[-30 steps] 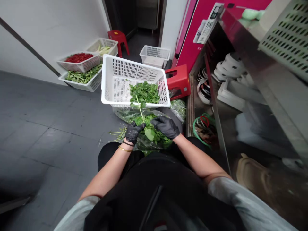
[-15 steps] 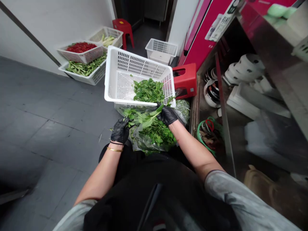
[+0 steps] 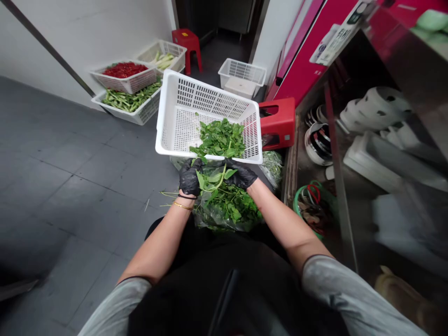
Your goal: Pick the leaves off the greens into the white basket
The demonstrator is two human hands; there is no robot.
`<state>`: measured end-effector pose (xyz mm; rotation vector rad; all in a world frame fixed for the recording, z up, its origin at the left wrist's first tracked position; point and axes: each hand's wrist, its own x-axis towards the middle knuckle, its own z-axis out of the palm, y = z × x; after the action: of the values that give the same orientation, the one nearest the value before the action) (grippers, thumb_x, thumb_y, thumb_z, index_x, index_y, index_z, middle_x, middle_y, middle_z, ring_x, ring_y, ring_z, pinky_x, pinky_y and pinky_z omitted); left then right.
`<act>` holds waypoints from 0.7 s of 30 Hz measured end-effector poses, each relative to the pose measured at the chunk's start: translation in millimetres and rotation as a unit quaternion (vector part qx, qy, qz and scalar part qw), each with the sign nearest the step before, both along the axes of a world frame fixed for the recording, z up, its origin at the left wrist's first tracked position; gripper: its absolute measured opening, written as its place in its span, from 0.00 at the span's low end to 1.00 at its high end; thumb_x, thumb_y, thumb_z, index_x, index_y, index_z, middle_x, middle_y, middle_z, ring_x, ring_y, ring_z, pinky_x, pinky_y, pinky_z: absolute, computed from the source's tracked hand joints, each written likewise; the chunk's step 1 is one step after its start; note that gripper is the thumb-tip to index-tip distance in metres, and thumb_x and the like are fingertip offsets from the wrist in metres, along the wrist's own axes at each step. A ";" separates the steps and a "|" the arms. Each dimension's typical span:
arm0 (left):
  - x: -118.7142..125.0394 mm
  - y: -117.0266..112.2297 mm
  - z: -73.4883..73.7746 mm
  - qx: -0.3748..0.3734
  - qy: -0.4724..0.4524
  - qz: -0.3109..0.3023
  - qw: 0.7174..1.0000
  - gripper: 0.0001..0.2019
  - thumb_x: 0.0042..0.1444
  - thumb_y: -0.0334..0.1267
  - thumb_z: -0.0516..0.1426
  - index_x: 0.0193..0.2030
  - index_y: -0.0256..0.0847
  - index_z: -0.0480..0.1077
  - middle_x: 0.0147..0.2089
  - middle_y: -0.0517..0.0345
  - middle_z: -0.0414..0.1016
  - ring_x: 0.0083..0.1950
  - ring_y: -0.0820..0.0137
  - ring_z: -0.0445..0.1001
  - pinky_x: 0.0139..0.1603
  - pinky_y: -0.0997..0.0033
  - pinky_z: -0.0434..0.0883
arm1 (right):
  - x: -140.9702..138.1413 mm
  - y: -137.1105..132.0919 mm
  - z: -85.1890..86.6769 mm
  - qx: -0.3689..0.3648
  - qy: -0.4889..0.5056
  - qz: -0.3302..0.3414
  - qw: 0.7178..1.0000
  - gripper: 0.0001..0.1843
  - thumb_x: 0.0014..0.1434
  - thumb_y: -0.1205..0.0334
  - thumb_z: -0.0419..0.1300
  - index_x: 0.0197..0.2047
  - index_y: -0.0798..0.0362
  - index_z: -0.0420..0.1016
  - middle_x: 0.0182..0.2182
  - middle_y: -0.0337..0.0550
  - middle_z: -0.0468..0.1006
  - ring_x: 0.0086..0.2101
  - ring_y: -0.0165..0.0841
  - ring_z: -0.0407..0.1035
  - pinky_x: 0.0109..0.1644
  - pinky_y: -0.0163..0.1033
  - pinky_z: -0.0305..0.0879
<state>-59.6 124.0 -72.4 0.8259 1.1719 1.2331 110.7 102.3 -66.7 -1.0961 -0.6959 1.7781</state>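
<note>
My left hand, in a black glove, is closed on a few leaves at the front rim of a white plastic basket. Beside it, my right hand, gloved the same way, pinches a leafy green stem that curves down between the two hands. A heap of picked green leaves lies in the basket's right half. Under my hands, a clear plastic bag holds more leafy greens. My fingertips are partly hidden by leaves and the rim.
Baskets of red chillies, green pods and pale vegetables stand by the wall. A red stool adjoins my basket on the right. Metal shelving with containers runs along my right side. Loose stems lie left of the bag.
My left hand has moved up and right to the basket's rim, with leaves now reaching over it. The hands are closer together, and the stem in my right hand now hangs downward.
</note>
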 end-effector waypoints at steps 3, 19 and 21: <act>-8.9 2.3 11.2 0.077 0.030 0.070 0.994 0.06 0.51 0.36 0.60 0.26 0.40 0.68 0.23 0.63 0.70 0.27 0.74 0.69 0.32 0.76 0.69 | 3.3 13.5 0.6 -0.002 0.013 -0.021 1.000 0.12 0.52 0.56 0.65 0.31 0.57 0.73 0.21 0.40 0.77 0.14 0.25 0.62 0.15 0.30 0.61; -20.8 -15.2 21.6 0.240 0.254 0.073 0.934 0.08 0.56 0.43 0.57 0.31 0.41 0.71 0.28 0.57 0.71 0.31 0.69 0.69 0.38 0.70 0.65 | 22.0 -7.3 49.8 0.076 -0.240 0.029 0.967 0.17 0.49 0.50 0.66 0.23 0.55 0.71 0.16 0.41 0.73 0.17 0.32 0.67 0.18 0.36 0.63; -25.1 -15.6 38.3 0.269 0.286 0.046 0.918 0.07 0.56 0.42 0.58 0.31 0.41 0.71 0.26 0.58 0.70 0.29 0.70 0.67 0.36 0.71 0.64 | 25.6 -9.3 63.5 0.213 -0.290 -0.017 0.933 0.15 0.51 0.50 0.64 0.28 0.54 0.75 0.25 0.43 0.77 0.25 0.32 0.71 0.28 0.38 0.69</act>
<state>-84.7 108.4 -34.1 1.6432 1.3529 1.4706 136.3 93.0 -3.2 -1.3153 -1.3367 1.1771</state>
